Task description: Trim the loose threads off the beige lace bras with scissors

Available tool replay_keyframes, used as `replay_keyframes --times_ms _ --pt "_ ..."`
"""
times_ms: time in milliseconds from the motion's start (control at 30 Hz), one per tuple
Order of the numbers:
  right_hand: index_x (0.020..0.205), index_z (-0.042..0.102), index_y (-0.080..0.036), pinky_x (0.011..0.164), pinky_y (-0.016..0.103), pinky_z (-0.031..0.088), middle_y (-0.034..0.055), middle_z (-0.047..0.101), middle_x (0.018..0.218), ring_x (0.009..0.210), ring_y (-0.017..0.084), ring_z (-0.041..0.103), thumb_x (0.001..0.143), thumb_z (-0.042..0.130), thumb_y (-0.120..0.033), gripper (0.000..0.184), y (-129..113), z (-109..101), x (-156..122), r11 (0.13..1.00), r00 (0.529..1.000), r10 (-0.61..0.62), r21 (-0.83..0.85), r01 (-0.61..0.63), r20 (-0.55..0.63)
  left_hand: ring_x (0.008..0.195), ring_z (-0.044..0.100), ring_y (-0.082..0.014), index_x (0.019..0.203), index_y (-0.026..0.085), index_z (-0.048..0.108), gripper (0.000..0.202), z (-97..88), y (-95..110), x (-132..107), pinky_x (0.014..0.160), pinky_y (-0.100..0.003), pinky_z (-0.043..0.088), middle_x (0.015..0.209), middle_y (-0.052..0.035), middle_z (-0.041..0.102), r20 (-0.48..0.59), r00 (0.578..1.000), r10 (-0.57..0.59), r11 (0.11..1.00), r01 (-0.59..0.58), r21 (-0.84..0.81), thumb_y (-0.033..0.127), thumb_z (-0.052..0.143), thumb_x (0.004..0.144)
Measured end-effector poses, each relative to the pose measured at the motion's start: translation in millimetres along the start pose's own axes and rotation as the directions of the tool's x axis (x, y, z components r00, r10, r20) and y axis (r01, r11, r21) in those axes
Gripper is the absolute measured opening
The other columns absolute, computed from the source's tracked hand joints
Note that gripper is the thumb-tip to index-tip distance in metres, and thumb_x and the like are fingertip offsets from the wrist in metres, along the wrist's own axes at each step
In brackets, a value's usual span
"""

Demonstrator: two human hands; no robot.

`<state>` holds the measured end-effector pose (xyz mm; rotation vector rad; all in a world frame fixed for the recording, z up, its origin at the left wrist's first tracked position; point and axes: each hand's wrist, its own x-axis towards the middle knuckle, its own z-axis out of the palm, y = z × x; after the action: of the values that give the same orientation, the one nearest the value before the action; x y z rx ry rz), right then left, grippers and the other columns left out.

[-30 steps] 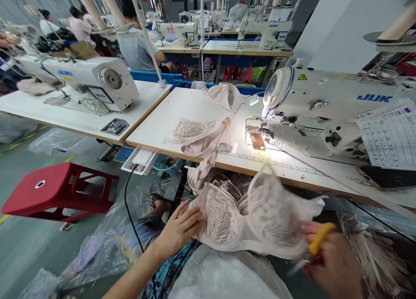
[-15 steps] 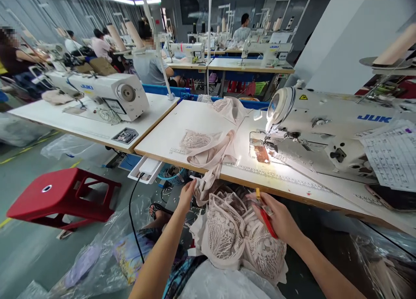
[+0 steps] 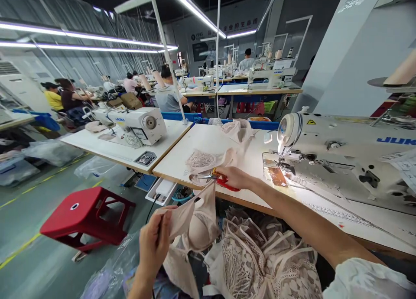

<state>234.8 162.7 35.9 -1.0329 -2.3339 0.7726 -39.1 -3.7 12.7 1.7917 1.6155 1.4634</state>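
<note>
Two grips are closed — left hand (image 3: 155,236) on a beige fabric bra (image 3: 199,230), right hand (image 3: 234,177) on red-handled metal scissors (image 3: 228,186) — so gentle tautness should help.

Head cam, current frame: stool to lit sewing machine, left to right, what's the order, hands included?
Red stool → left hand gripping beige fabric → right hand holding red-handled scissors → lit sewing machine.
</note>
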Motion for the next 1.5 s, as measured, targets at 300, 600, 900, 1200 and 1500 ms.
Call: replay_keyframes --times_ms 300,600,900,1200,1500 --pt "0.067 0.052 -0.02 0.053 0.024 0.039 -0.0035 0.052 0.062 0.056 0.013 0.05 0.076 0.06 -0.034 0.019 -80 12 -16 0.952 0.999 -0.019 0.305 0.01 0.026 0.044 0.04 -0.0111 0.069 0.02 0.051 0.029 -51.3 -14 5 0.048 -0.022 0.031 0.052 0.0049 0.044 -0.314 0.949 -0.015 0.941 0.12 0.317 0.038 0.05 0.092" --pt "0.065 0.054 -0.019 0.043 0.022 0.031 -0.0024 0.06 0.056 0.045 0.01 0.047 0.07 0.07 -0.035 0.023 -100 92 -1 0.715 0.965 0.109 0.655 -0.244 0.24 0.055 0.046 -0.0153 0.064 0.019 0.054 0.053 -0.8 -29 -30 0.051 -0.024 0.037 0.057 0.0005 0.05 -0.273 0.894 -0.354 0.935 0.337 -0.109 0.067 0.049 0.086" --pt "0.063 0.055 -0.019 0.039 0.022 0.033 -0.0023 0.062 0.053 0.039 0.009 0.043 0.064 0.074 -0.049 0.035 -76 139 -6 0.653 0.906 0.275 0.629 -0.422 0.323 0.069 0.057 -0.0183 0.081 0.02 0.052 0.044 82.5 -43 -57 0.067 -0.029 0.045 0.077 -0.0062 0.061 -0.037 0.936 -0.35 0.927 0.34 -0.156 0.05 0.027 0.1" --pt "0.061 0.056 -0.019 0.043 0.021 0.038 -0.0035 0.061 0.05 0.046 0.012 0.053 0.065 0.072 -0.033 0.022 -51 171 -30 0.649 0.86 0.412 0.566 -0.508 0.3 0.064 0.056 -0.0193 0.087 0.02 0.047 0.027 76.8 -60 -87 0.061 -0.03 0.04 0.076 -0.0058 0.06 0.253 0.935 -0.247 0.969 0.234 0.082 0.035 0.028 0.099" --pt "0.065 0.057 -0.019 0.041 0.022 0.038 -0.0002 0.064 0.058 0.045 0.011 0.051 0.068 0.066 -0.033 0.017 -40 173 -62 0.672 0.849 0.45 0.52 -0.527 0.279 0.062 0.062 -0.0205 0.093 0.021 0.045 0.02 67.4 -60 -100 0.056 -0.027 0.038 0.072 -0.0033 0.061 0.465 0.87 -0.164 0.978 0.082 0.193 0.028 0.027 0.099"
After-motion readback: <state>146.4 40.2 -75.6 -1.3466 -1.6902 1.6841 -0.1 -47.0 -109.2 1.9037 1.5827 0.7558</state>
